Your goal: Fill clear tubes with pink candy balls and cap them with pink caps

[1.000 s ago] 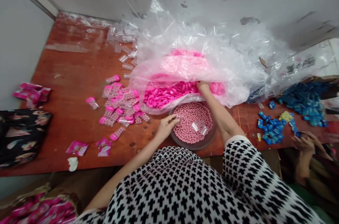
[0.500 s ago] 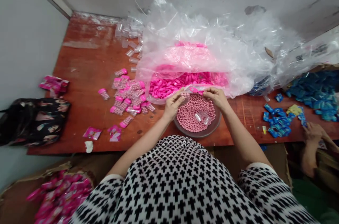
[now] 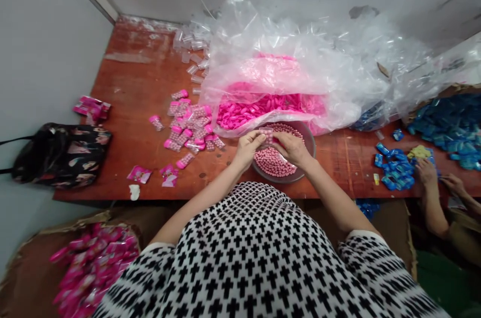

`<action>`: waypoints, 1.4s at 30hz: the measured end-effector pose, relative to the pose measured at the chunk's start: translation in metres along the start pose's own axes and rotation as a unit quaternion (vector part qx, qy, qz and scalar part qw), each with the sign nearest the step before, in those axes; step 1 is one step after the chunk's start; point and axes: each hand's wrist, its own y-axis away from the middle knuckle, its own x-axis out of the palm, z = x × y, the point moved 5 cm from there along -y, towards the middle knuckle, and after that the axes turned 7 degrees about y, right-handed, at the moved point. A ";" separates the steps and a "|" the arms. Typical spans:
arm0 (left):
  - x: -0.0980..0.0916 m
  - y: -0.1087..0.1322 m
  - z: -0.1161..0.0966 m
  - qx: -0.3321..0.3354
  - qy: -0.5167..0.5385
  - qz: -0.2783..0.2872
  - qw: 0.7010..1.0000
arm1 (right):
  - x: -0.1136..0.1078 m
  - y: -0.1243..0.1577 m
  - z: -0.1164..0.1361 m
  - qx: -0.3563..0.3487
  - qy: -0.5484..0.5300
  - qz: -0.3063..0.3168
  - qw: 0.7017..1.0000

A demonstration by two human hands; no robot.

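Observation:
My left hand [image 3: 248, 148] is closed on a small clear container [image 3: 267, 133] filled with pink beads. My right hand [image 3: 293, 148] is closed at the container's right end, its fingertips against it; any cap there is hidden by the fingers. Both hands are above a round bowl [image 3: 311, 145] of pink beads [image 3: 271, 162]. Behind the bowl, a plastic bag [image 3: 225, 65] lies open with many bright pink caps [image 3: 240, 115] inside. Left of my left hand is a pile of bead-filled containers with pink caps [image 3: 191, 120].
Clear tubes [image 3: 195, 68] lie beside the bag. Pink packets [image 3: 139, 174] and a black floral bag [image 3: 80, 155] are at the left. Blue packets [image 3: 396, 170] and another person's hands [image 3: 427, 173] are at the right. A box of pink packets [image 3: 99, 263] stands below the table edge.
My right hand has brought the pink piece to the bead-filled container, and my hands are closer together. The other person's hands have moved apart. The whole view has shifted slightly.

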 end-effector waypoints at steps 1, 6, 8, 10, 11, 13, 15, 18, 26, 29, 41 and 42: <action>-0.001 0.001 0.000 0.004 -0.009 0.008 1.000 | -0.002 0.001 -0.001 0.002 0.012 0.011 1.000; -0.012 0.007 0.000 0.071 -0.130 0.023 0.989 | -0.031 0.000 -0.004 0.044 -0.014 -0.026 0.999; -0.013 0.010 -0.001 0.103 -0.207 0.031 0.973 | -0.041 -0.001 0.002 0.035 -0.051 -0.063 0.996; -0.011 0.013 -0.003 0.137 -0.269 0.038 0.953 | -0.042 -0.003 0.013 -0.004 -0.056 -0.070 0.996; -0.009 0.014 -0.004 0.153 -0.287 0.041 0.945 | -0.040 -0.004 0.018 -0.028 -0.046 -0.064 0.996; -0.008 0.017 -0.006 0.179 -0.307 0.043 0.934 | -0.034 -0.005 0.024 -0.067 -0.019 -0.046 0.997; -0.009 0.019 -0.007 0.197 -0.321 0.042 0.925 | -0.027 -0.004 0.026 -0.089 -0.002 -0.028 0.996; -0.010 0.021 -0.009 0.220 -0.338 0.049 0.914 | -0.022 0.000 0.026 -0.107 0.009 -0.011 0.994; 0.001 0.022 -0.016 0.218 -0.332 0.094 0.913 | -0.017 0.015 0.033 -0.045 0.047 -0.007 0.998; -0.001 0.018 -0.010 0.161 -0.259 0.057 0.951 | -0.023 0.014 0.027 0.003 -0.060 -0.031 0.998; -0.016 0.026 0.003 0.117 -0.175 0.014 0.977 | 0.016 0.031 -0.011 0.277 -0.563 -0.024 0.779; -0.015 0.028 0.001 0.136 -0.201 0.027 0.970 | 0.020 0.029 -0.007 0.281 -0.573 0.008 0.770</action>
